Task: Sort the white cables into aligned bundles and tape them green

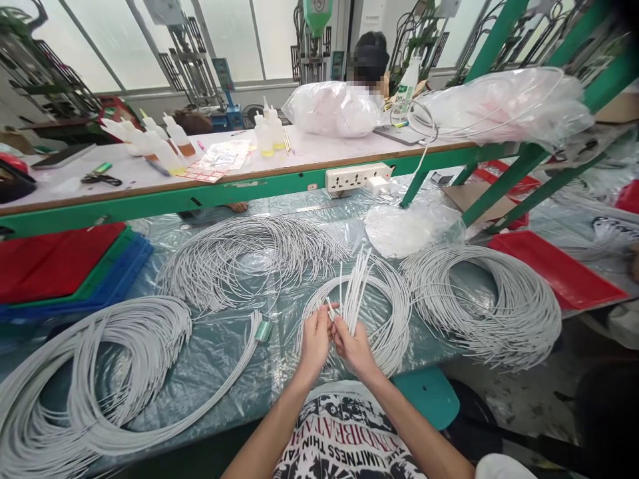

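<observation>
My left hand [316,332] and my right hand [352,344] meet in front of me over a coil of pale grey cable [399,313]. A fan of cable ends [357,286] stands up out of my right hand, whose fingers are closed round it. The left fingers are pinched on the cable at the left side of this bunch, close to the right thumb. Farther back lies a looser cable coil [200,263]. To the right rests another thick coil [524,306]. At the left, a big coil [30,392] has a strand bundle bound with green tape [263,330].
A raised shelf [279,178] with a green edge crosses behind the coils, bearing squeeze bottles [269,133], plastic bags [332,110] and a power strip [357,177]. Stacked trays [60,259] stand left, a red tray [554,269] right. A person [370,60] is beyond the shelf.
</observation>
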`<action>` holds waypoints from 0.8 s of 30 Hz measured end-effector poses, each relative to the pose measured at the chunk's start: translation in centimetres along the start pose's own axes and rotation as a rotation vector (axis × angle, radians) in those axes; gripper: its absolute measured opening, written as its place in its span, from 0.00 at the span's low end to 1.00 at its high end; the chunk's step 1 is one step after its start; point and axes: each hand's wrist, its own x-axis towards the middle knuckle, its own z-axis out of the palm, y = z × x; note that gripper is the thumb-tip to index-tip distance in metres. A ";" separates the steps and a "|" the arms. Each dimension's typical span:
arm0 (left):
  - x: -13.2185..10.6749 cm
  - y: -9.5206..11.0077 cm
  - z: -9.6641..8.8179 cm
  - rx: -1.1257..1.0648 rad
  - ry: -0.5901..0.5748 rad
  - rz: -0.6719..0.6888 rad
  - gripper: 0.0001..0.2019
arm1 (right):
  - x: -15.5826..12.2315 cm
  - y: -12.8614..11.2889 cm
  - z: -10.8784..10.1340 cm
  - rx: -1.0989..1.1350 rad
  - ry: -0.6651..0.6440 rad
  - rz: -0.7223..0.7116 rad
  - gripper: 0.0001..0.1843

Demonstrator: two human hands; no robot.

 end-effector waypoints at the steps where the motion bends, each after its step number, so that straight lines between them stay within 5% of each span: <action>1: 0.0 -0.1 0.1 0.026 0.008 0.003 0.31 | 0.0 0.1 0.0 -0.016 -0.006 -0.014 0.29; 12: -0.1 -0.8 -0.1 0.187 0.102 0.078 0.27 | 0.2 1.2 0.4 -0.109 -0.013 -0.037 0.29; 17: -0.3 -1.1 0.0 0.236 0.238 0.158 0.22 | -0.4 0.4 0.2 -0.171 0.050 -0.025 0.29; 21: 0.4 -1.0 -0.8 0.076 0.352 0.219 0.20 | -0.1 -1.0 -0.5 0.004 0.159 0.025 0.30; 24: 0.6 -0.6 -1.0 -0.169 0.267 0.129 0.21 | 0.3 -1.7 -0.9 0.009 0.175 0.011 0.30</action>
